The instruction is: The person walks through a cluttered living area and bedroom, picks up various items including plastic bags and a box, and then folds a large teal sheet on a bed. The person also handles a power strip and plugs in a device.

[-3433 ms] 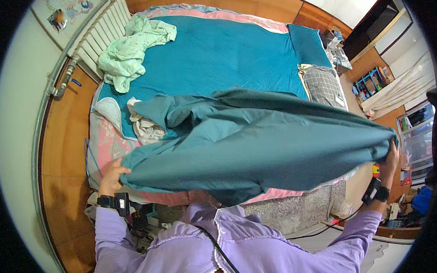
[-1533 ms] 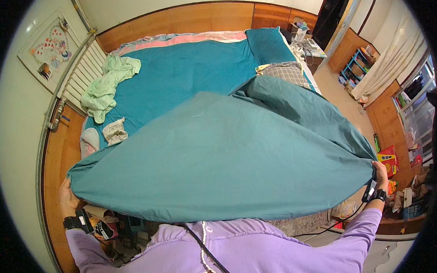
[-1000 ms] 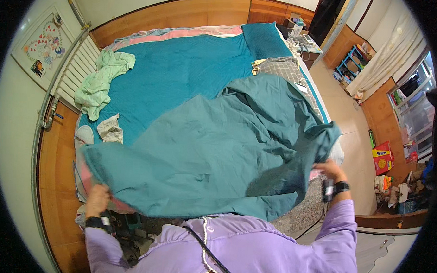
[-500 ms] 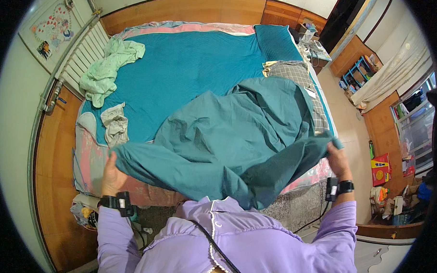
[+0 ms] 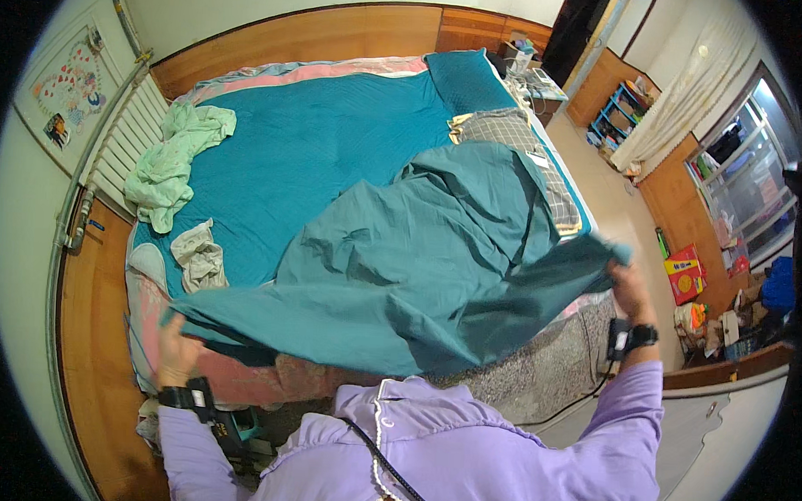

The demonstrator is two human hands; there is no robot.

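A large dark green cloth sheet [image 5: 419, 251] is stretched between my two hands over the near part of the bed. My left hand [image 5: 178, 353] grips its left corner, and my right hand [image 5: 629, 285] holds the right corner, slightly blurred. The sheet's near edge sags between them in front of my chest, while its far part lies rumpled on the teal bed cover [image 5: 308, 141]. Part of a grey checked pillow [image 5: 502, 129] shows beyond the sheet. A teal pillow [image 5: 469, 81] lies at the far right corner of the bed.
A crumpled light green cloth [image 5: 170, 167] and a small whitish cloth [image 5: 198, 257] lie on the bed's left side. A radiator [image 5: 131, 126] runs along the left wall. A cluttered bedside table [image 5: 544, 88] stands at the far right; a red box [image 5: 685, 274] sits by the right wall.
My hands have spread farther apart, the left one moving left and down, so the sheet's near edge is pulled tauter. The view has turned slightly.
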